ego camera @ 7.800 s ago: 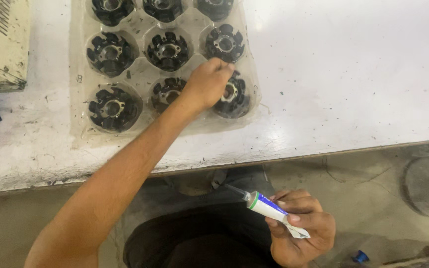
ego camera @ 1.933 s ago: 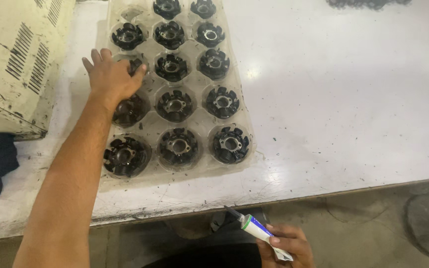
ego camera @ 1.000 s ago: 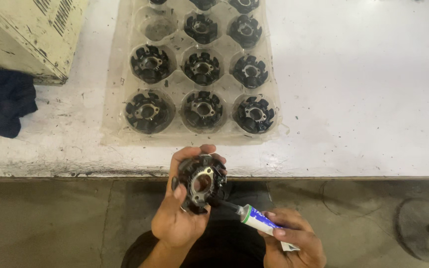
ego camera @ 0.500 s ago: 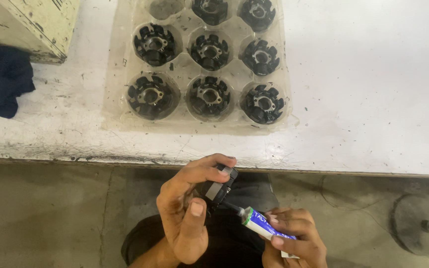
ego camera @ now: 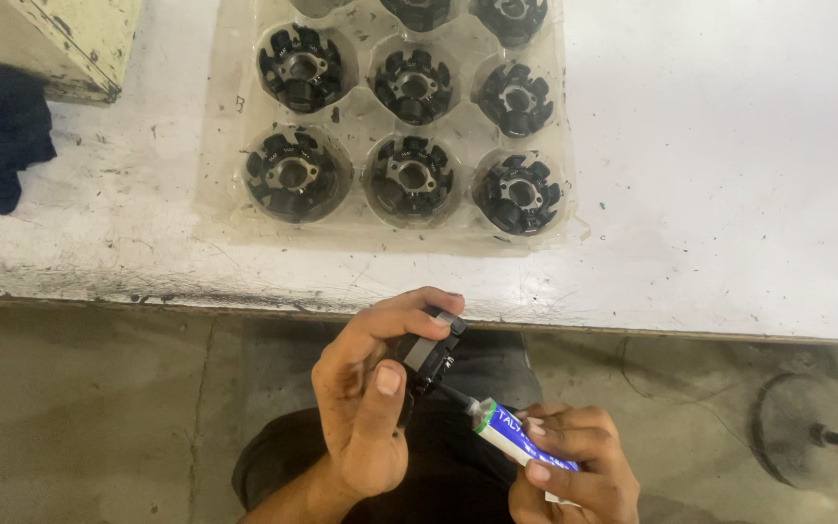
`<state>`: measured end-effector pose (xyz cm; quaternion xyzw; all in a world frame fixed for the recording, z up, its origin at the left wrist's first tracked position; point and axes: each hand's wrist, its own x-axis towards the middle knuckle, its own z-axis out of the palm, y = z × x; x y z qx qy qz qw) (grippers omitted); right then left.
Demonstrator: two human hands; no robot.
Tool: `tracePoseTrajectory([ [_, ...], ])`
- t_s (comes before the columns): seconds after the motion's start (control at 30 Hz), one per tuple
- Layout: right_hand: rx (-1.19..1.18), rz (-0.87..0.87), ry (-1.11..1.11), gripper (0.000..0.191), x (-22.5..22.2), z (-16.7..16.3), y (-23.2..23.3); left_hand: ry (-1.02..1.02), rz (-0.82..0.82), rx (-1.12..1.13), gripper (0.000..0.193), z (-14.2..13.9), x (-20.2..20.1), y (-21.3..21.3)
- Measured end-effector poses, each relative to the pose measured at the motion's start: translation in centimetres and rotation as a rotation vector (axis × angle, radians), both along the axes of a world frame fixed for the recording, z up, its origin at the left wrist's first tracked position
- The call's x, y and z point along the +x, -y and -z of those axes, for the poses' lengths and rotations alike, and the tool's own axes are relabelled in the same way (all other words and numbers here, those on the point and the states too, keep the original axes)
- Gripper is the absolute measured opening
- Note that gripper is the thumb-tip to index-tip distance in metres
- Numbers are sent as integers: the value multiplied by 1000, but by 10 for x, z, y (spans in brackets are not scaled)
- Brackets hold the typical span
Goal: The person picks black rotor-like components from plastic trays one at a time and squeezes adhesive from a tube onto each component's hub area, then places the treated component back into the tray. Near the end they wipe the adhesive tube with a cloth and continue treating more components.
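The left hand (ego camera: 366,408) is raised below the table edge, palm turned toward the camera, fingers curled over the top of a small black part (ego camera: 429,351) with the thumb pressed up against its near side. The right hand (ego camera: 564,466) sits lower and to the right, fingers wrapped round a tube (ego camera: 516,442) whose nozzle points up-left and meets the part.
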<state>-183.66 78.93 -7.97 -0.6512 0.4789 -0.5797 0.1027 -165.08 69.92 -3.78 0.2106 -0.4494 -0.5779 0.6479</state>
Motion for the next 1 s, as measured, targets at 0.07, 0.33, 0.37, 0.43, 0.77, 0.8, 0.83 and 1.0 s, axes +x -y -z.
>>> tracePoseTrajectory([
  [0.07, -9, -2, -3, 40, 0, 1, 0, -4, 0, 13, 39, 0, 1, 0],
  [0.33, 29, -10, -11, 39, -4, 2, -2, -24, -18, 33, 39, 4, 0, 0],
  [0.37, 19, -27, -17, 40, -5, 1, -1, -113, 4, 83, 39, 4, 0, -1],
  [0.43, -2, -63, -28, 40, -5, -3, 2, -291, 48, 179, 43, 4, -3, -1],
  [0.77, -21, 55, -32, 44, 7, -13, 8, -768, 156, 716, 48, 3, -21, -3],
  [0.8, -8, 59, -53, 45, 5, -13, 8, -771, 152, 722, 48, 3, -21, -3],
  [0.83, 6, 63, -74, 46, 4, -12, 7, -774, 150, 729, 47, 3, -21, -3],
  [1.0, 25, 44, -60, 47, 0, -11, 4, -773, 131, 807, 47, 5, -21, -2],
])
